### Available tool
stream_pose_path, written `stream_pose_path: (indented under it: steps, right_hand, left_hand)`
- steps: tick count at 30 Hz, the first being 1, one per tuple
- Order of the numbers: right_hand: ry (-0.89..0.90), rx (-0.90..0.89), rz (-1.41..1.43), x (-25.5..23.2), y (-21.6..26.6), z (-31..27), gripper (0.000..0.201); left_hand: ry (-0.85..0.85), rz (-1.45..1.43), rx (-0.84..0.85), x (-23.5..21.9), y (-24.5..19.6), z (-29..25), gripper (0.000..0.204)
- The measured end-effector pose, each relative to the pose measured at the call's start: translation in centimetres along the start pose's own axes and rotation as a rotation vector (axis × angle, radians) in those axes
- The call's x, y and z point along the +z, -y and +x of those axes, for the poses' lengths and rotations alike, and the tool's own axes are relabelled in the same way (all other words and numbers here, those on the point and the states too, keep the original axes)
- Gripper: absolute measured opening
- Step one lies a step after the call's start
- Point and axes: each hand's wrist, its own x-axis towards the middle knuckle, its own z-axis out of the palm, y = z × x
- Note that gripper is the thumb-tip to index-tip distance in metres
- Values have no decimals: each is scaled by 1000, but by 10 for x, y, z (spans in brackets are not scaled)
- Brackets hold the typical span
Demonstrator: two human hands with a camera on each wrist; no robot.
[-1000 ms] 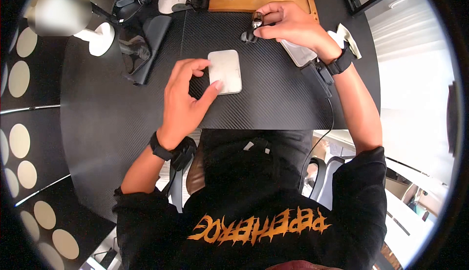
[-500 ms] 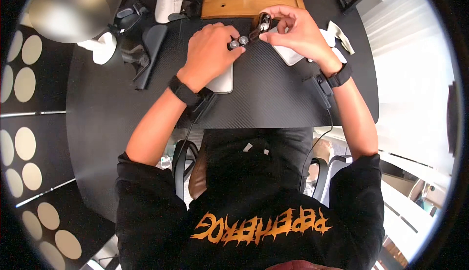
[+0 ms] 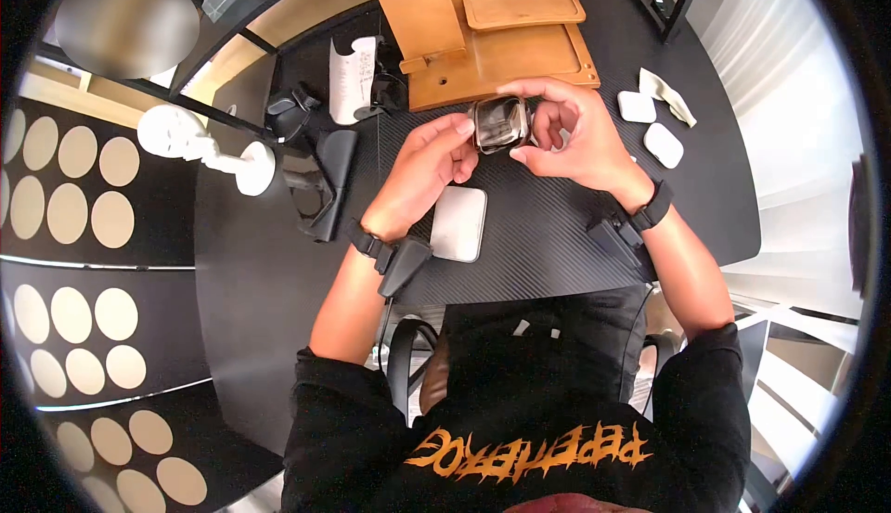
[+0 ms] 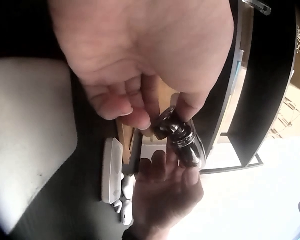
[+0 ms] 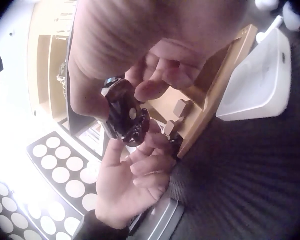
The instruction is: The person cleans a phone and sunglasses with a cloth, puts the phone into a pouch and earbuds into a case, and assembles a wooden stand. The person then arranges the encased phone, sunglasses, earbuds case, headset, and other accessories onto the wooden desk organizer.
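A small glossy dark device (image 3: 501, 125) with a squarish, see-through-looking face is held up between both hands, above the desk. My right hand (image 3: 587, 142) grips its right side between thumb and fingers. From the left, my left hand (image 3: 418, 179) pinches its near edge with thumb and fingertips. In the left wrist view a ridged silver band (image 4: 187, 141) runs round the device, with a darker end part by the left fingertips. The right wrist view shows a bumpy edge (image 5: 140, 127) facing the left fingers. Below the left hand lies a pale, flat rounded-square case (image 3: 459, 223).
A wooden desk organizer (image 3: 520, 58) stands just beyond the hands. To the right are two white rounded cases (image 3: 664, 146) and a pale strip (image 3: 668, 97). A curled white paper (image 3: 351, 81), a dark folded object (image 3: 320, 183) and a white lamp (image 3: 252, 168) sit left.
The left hand has moved from the pale case up to the dark device. A black piece with two round silver tops, seen earlier at the left fingers, now meets the device. The head view has shifted.
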Motion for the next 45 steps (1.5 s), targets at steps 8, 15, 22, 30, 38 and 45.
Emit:
stream_pose_path:
  steps: [8,15,22,30,38,45]
  right_hand:
    - [-18,-23,0,-5,-6,-6,68]
    - [-12,-109,-70,-1,-12,-9,65]
    - [20,-311,-326,0,11,-8,74]
    - [-79,-52,-958,-41,46,-33,79]
    - [-73,38,-1253,-25,20,-40,74]
    - [-52,205,-1171,-22,20,-30,64]
  left_hand:
    - [24,-23,-22,7,0,-1,22]
    - [13,73,-15,1,-4,-13,23]
    - [-40,74,-6,8,-9,-38,29]
    - [-357,69,193,-23,12,-84,21]
    - [-471,123,222,-27,34,-99,20]
    - [-500,111,257,-28,40,-100,26]
